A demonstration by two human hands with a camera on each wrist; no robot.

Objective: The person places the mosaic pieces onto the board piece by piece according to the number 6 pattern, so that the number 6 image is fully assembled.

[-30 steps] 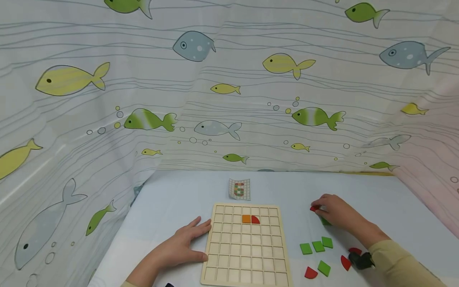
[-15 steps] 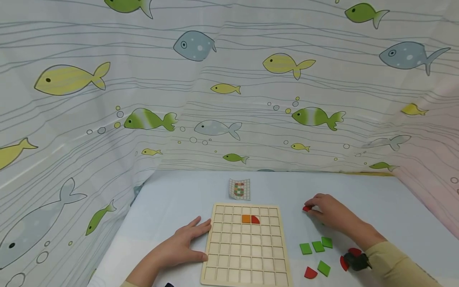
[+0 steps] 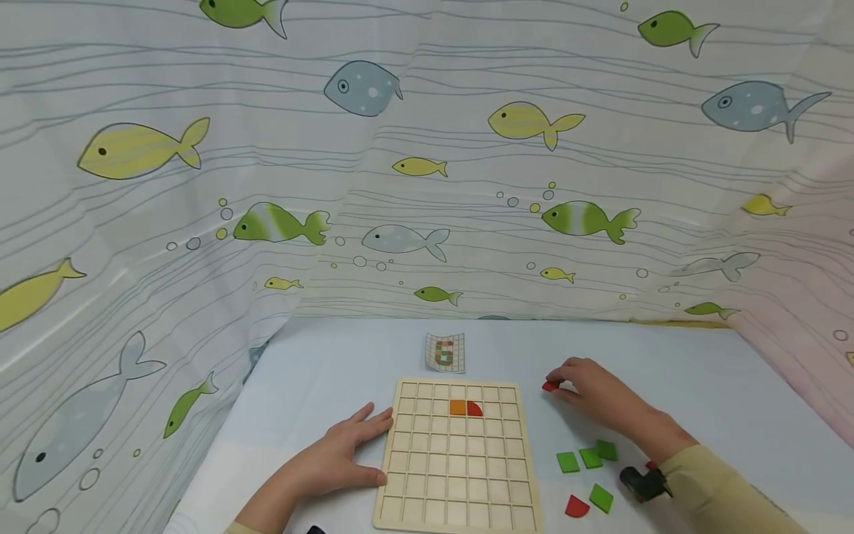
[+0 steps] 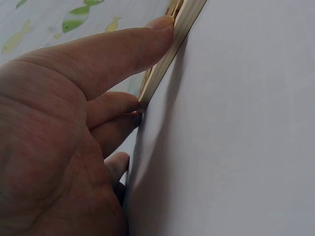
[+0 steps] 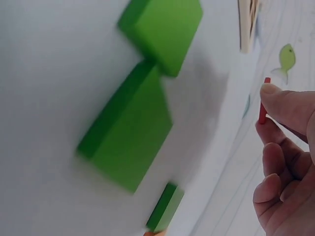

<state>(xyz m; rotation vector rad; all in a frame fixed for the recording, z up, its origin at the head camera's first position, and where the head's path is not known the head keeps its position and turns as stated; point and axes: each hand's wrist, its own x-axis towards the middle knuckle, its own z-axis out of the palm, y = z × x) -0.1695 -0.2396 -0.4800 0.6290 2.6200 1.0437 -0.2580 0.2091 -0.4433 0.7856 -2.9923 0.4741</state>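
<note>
Soft light fills the head view, while the left wrist view is dim, shadow darkening the counter [image 4: 246, 123] mid-frame beside the board [image 4: 178, 37], and blur softens green tiles [image 5: 133, 142] across the right wrist view's left.

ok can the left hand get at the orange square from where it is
Probably yes: the left hand touches the left edge of the wooden board, and nothing lies between it and the orange square.

The pale table [image 3: 320, 356] bears a grid board [image 3: 457, 467] and a printed card [image 3: 445, 352] left of the right hand's [image 3: 594, 393] grip. Below that grip lie 4 green tiles [image 3: 590, 458] and 1 red quarter-circle [image 3: 577, 506].
</note>
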